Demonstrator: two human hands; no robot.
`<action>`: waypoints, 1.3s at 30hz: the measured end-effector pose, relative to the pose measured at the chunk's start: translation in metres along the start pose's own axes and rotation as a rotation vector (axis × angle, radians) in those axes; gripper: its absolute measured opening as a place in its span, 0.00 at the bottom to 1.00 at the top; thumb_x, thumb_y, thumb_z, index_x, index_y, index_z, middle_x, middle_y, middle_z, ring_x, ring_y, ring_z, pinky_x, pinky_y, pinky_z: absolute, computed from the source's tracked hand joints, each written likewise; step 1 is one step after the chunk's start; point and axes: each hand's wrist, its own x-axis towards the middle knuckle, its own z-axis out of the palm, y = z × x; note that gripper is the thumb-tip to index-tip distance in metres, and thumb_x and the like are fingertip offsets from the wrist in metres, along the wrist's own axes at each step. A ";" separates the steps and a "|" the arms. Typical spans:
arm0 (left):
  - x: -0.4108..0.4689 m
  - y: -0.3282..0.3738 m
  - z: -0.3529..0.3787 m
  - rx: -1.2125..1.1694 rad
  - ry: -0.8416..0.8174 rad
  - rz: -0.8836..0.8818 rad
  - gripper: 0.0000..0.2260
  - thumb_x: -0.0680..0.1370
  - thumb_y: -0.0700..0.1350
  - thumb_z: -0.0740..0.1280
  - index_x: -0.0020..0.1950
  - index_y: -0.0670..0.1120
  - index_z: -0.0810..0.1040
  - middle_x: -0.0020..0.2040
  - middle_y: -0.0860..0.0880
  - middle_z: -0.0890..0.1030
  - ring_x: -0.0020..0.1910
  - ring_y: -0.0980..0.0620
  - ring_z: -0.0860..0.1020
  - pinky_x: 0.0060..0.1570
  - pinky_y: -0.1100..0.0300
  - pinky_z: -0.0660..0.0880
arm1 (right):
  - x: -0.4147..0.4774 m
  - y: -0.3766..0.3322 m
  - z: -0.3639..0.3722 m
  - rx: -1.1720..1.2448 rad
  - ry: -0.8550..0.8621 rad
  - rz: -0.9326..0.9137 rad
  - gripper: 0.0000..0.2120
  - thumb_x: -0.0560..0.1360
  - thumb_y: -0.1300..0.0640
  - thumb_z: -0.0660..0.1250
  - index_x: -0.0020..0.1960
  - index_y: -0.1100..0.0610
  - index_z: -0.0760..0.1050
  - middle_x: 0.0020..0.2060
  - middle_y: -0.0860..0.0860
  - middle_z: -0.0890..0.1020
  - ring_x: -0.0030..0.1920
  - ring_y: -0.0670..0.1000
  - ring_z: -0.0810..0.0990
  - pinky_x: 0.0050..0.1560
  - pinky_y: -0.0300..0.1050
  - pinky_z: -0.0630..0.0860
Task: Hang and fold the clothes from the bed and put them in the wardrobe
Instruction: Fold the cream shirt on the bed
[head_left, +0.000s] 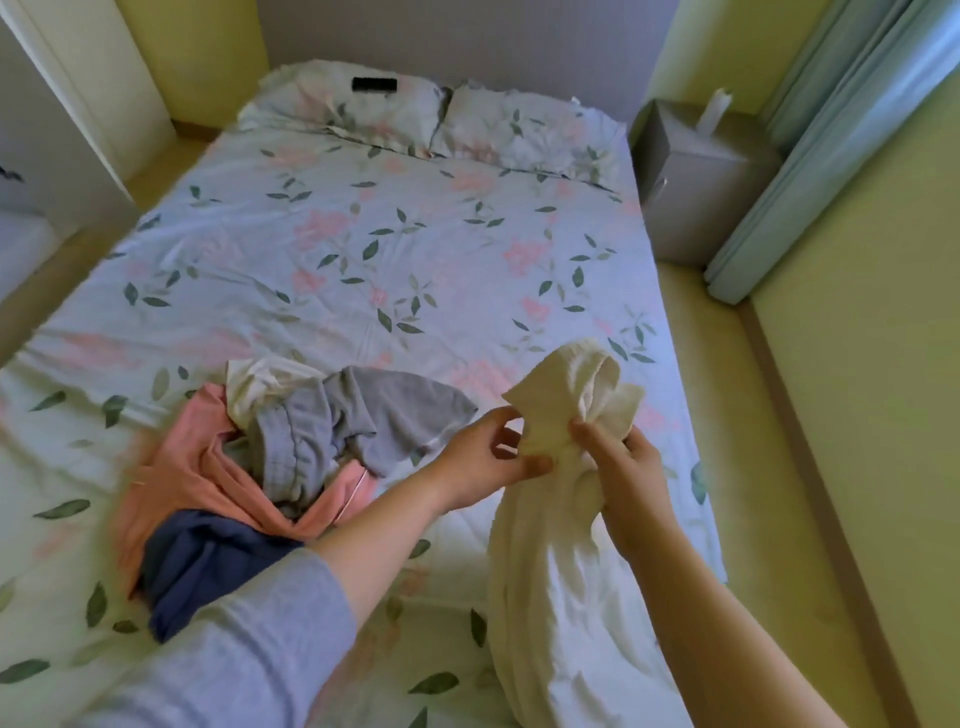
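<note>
A cream garment (545, 545) hangs above the near right part of the bed (363, 260). My left hand (483, 457) pinches its upper edge between thumb and fingers. Close beside it on the right, my right hand (628, 467) grips a bunched fold of the same cloth. The garment's top flops over above both hands and its lower part trails down onto the floral sheet. Left of the hands lies a heap of clothes: a grey piece (363, 415), a pink one (208, 467), a navy one (208, 561) and a white one (260, 384).
Two floral pillows (363, 104) lie at the head of the bed, with a small black object (375, 84) on the left one. A grey bedside cabinet (696, 176) stands at the right, next to pale blue curtains (810, 156). A white door or panel (67, 104) stands at the left.
</note>
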 end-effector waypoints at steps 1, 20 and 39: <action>0.000 0.009 0.006 -0.032 0.017 -0.002 0.26 0.73 0.48 0.74 0.69 0.50 0.70 0.44 0.54 0.83 0.42 0.54 0.83 0.51 0.61 0.78 | -0.003 -0.005 -0.012 0.036 -0.043 0.013 0.10 0.77 0.51 0.69 0.51 0.58 0.81 0.48 0.59 0.85 0.49 0.60 0.84 0.49 0.56 0.80; -0.023 0.159 0.107 -0.018 -0.033 0.153 0.16 0.68 0.50 0.76 0.55 0.57 0.80 0.58 0.54 0.81 0.57 0.58 0.79 0.52 0.67 0.74 | -0.055 -0.086 -0.148 0.299 -0.463 0.028 0.20 0.76 0.49 0.69 0.65 0.56 0.77 0.58 0.64 0.75 0.57 0.65 0.68 0.58 0.61 0.65; -0.018 0.196 0.084 -0.034 0.167 0.115 0.07 0.79 0.47 0.67 0.51 0.45 0.83 0.48 0.46 0.86 0.50 0.45 0.83 0.55 0.49 0.78 | -0.058 -0.126 -0.228 0.276 -0.176 -0.328 0.09 0.75 0.57 0.66 0.51 0.50 0.83 0.48 0.53 0.85 0.47 0.51 0.83 0.46 0.46 0.79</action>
